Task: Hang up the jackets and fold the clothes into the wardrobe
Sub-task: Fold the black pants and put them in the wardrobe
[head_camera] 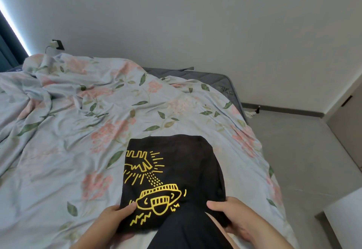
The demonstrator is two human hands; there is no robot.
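Note:
A folded black T-shirt (176, 170) with a yellow line drawing of a flying saucer lies on the floral bed cover, near the bed's front edge. My left hand (115, 219) grips its near left corner, thumb on top and fingers under the fabric. My right hand (233, 217) holds the near right edge the same way, thumb on top. The wardrobe is out of view.
The bed (68, 131) with its rumpled blue floral cover fills the left and middle. Grey mattress edge (219, 80) shows at the far side. A tiled floor (305, 160) runs along the right, with a white furniture corner (344, 217) at the lower right. A wall socket (56, 44) sits behind the bed.

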